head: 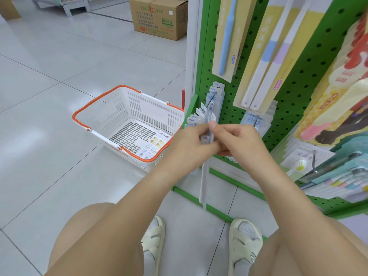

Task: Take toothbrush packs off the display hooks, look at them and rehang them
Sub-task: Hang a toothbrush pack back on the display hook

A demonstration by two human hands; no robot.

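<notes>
I hold a slim clear toothbrush pack [204, 176] with both hands; it hangs down below them, its top at the tip of a metal display hook [210, 103]. My left hand [191, 145] grips the pack's upper part from the left. My right hand [237, 144] pinches its top from the right, thumb up near the hook end. Several matching packs marked NEW [215, 92] hang on the same hook on the green pegboard [294, 92]. Other packs [194, 118] fan out to the left on a lower hook.
A white shopping basket with orange handles [127, 120] stands on the tiled floor to the left, with a few cards inside. A cardboard box [159, 16] sits farther back. Larger yellow toothbrush packs [258, 56] hang above, more packs [328, 176] at the right. My feet are below.
</notes>
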